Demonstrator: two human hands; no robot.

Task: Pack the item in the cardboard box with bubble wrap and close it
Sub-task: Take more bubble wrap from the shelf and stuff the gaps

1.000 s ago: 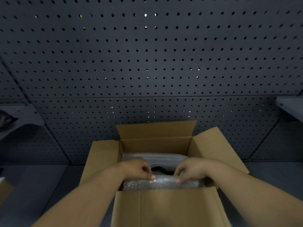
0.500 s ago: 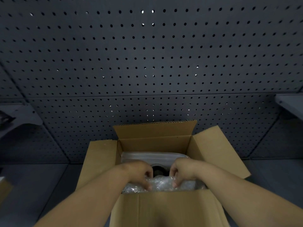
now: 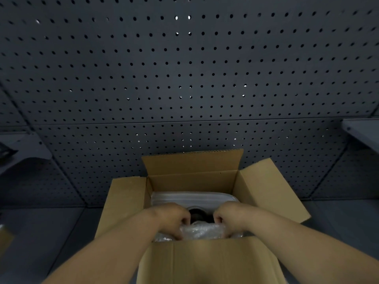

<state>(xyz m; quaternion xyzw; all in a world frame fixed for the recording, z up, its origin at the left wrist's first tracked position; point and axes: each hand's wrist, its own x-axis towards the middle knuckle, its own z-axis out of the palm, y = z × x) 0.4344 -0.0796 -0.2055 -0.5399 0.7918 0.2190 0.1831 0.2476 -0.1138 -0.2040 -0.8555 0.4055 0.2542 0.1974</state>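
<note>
An open cardboard box (image 3: 207, 263) stands in front of me with all its flaps up or spread. Inside lies a pale item (image 3: 190, 199) with a dark round part (image 3: 198, 215) in its middle. Clear bubble wrap (image 3: 202, 231) is bunched along the near side of the box. My left hand (image 3: 172, 219) and my right hand (image 3: 231, 219) are both down in the box, fingers curled on the two ends of the bubble wrap. The near flap hides the lower part of the wrap.
A dark grey pegboard wall (image 3: 184, 78) rises just behind the box. Small grey shelves stick out at the left (image 3: 24, 152) and right (image 3: 363, 132). A corner of another cardboard piece (image 3: 5, 240) shows at the far left edge on the grey table (image 3: 51, 232).
Both hands have pushed deeper into the box and curled tighter. The bubble wrap went from a flat strip to a bunched wad between them.
</note>
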